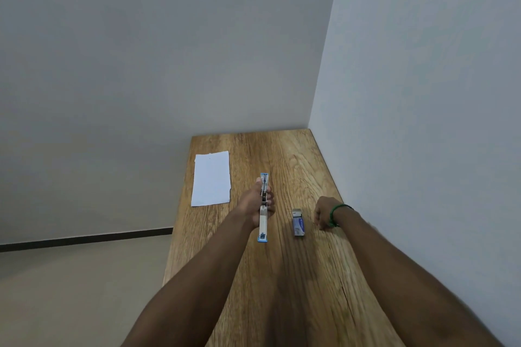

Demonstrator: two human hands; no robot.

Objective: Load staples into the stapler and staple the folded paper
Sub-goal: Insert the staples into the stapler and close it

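A blue and silver stapler (pixel 263 222) lies swung fully open in a long line on the wooden table (pixel 293 276), its metal staple channel facing up. My left hand (pixel 258 201) grips it around the middle. A small blue staple box (pixel 298 223) with its far flap open lies just to the right of the stapler. My right hand (pixel 324 214), with a green band at the wrist, rests curled into a fist on the table right of the box, apart from it. The folded white paper (pixel 211 179) lies flat at the far left of the table.
The table stands in a corner, with one wall along its right edge and another behind its far edge. Its left edge drops to a pale floor (pixel 70 290).
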